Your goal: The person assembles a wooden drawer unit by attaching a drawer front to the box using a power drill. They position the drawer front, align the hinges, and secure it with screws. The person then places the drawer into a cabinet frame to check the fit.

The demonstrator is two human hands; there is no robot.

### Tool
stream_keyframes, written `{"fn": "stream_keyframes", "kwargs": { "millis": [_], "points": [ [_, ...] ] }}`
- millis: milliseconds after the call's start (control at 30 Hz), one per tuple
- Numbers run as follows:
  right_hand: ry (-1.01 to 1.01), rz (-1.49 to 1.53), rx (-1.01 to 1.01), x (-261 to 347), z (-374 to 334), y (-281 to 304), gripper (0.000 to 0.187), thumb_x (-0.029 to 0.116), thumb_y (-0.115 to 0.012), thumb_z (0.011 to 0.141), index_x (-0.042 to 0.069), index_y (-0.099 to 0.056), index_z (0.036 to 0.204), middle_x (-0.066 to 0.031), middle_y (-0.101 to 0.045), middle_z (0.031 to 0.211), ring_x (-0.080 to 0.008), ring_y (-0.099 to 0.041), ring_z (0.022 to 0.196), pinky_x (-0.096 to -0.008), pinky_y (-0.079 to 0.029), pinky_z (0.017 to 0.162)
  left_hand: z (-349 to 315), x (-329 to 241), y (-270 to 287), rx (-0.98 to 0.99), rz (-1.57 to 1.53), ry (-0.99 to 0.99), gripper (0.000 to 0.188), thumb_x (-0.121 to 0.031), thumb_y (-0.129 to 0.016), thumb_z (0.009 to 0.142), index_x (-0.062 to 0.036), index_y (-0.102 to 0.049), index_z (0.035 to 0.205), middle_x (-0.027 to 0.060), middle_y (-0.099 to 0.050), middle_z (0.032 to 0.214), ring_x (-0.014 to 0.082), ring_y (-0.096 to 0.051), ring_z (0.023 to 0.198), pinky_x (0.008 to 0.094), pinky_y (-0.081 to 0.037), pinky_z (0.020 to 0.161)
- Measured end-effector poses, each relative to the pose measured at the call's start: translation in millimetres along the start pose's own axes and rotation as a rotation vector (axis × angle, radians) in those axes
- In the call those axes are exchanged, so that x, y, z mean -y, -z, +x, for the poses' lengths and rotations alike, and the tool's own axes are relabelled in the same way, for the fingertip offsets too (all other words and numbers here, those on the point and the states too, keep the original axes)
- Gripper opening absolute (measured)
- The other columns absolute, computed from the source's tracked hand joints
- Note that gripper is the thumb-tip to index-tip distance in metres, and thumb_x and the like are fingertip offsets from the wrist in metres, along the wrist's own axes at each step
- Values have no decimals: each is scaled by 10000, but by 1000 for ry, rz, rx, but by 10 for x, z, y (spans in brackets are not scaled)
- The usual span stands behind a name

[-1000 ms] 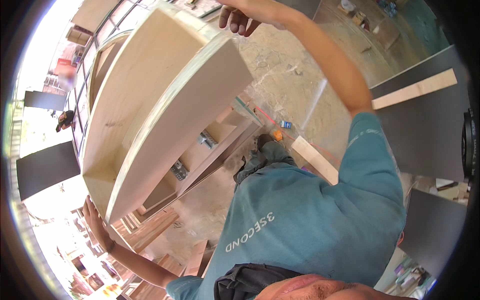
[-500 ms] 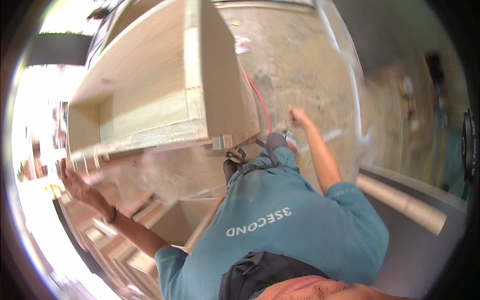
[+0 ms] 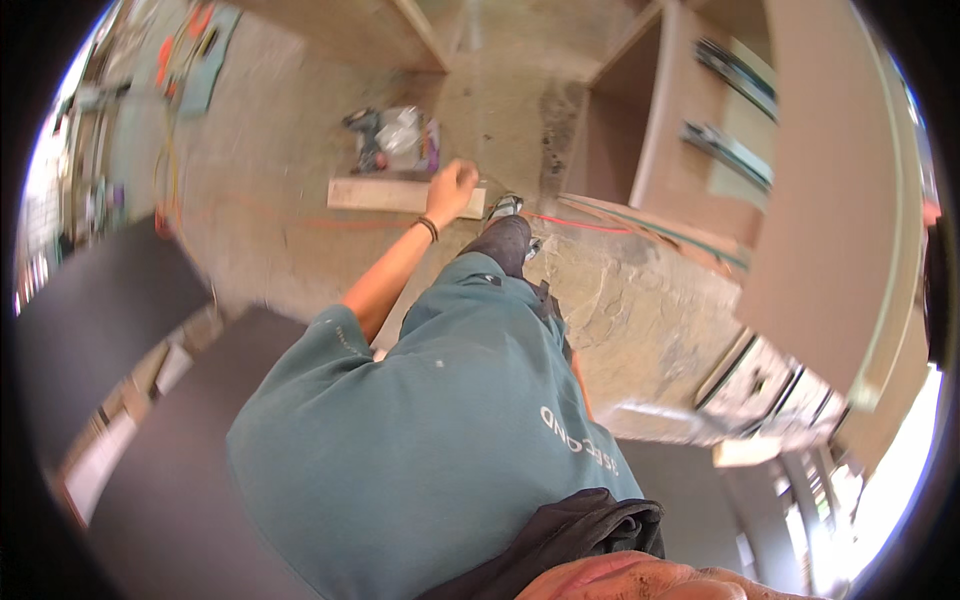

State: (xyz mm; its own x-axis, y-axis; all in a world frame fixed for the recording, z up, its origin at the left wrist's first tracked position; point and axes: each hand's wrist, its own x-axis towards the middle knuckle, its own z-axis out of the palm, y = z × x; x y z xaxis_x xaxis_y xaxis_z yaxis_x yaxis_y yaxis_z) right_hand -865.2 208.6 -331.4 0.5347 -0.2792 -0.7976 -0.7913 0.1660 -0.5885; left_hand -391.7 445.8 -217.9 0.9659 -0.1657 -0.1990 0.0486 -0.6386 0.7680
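Metal rails (image 3: 735, 78) are fitted in the open cabinet (image 3: 680, 170) at your right, with no drawers showing on them. Your left hand (image 3: 453, 188) curls near the wooden strip (image 3: 380, 195), grip narrow, contents unclear; your right hand is hidden.

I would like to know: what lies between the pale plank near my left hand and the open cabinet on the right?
The head view shows a foot and a red cord on the floor between plank and cabinet.
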Motion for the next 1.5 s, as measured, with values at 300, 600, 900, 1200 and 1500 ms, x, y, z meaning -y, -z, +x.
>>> {"fn": "stream_keyframes", "kwargs": {
  "millis": [300, 600, 900, 1200, 1500],
  "points": [
    [-449, -592, 139, 1178, 605, 191, 491, 377, -637, 903, 15, -615, 1234, -150, -705, 887, -331, -681, 824, -410, -545, 776, -811, 2418, 6, 180, 225, 764, 418, -349, -655, 878, -86, -655, 1204, 219, -657, 1215, 381, -613, 1155, 457, -486, 983],
    [-121, -1220, 457, 1005, 1932, -1841, 642, 572, -472, 938, 138, -526, 1408, -185, -515, 1421, -397, -448, 1339, -513, -365, 1099, 1291, 3648, 372, -107, 479, 664, 689, -376, -679, 830, -71, -455, 1406, 195, -452, 1411, 372, -416, 1333, 475, -369, 1091],
    [-31, -1401, 566, 489, 2255, -2331, 516, 519, -463, 938, 148, -690, 1215, -113, -592, 1333, -374, -525, 1254, -564, -409, 1040, 2365, 4660, 365, -108, 574, 765, 804, -486, -700, 757, -84, -434, 1400, 213, -515, 1361, 385, -484, 1281, 508, -351, 1068],
    [3, -1370, 608, 1031, 1307, -2298, 529, 497, -511, 922, 50, -738, 1089, -213, -683, 1170, -390, -559, 1238, -563, -382, 1058, 1538, 4439, 531, -272, -220, 721, 474, -239, -710, 828, 20, -512, 1172, 156, -679, 731, 269, -668, 582, 428, -531, 546],
    [574, -1087, 102, 2588, 107, -2431, 558, 331, -691, 793, 89, -601, 1288, -154, -502, 1432, -331, -394, 1400, -474, -330, 1134, -301, 2573, 1125, 186, -244, 599, 700, -64, -757, 720, 15, -310, 1254, 182, -625, 862, 259, -635, 657, 394, -559, 632]
  ]
}}
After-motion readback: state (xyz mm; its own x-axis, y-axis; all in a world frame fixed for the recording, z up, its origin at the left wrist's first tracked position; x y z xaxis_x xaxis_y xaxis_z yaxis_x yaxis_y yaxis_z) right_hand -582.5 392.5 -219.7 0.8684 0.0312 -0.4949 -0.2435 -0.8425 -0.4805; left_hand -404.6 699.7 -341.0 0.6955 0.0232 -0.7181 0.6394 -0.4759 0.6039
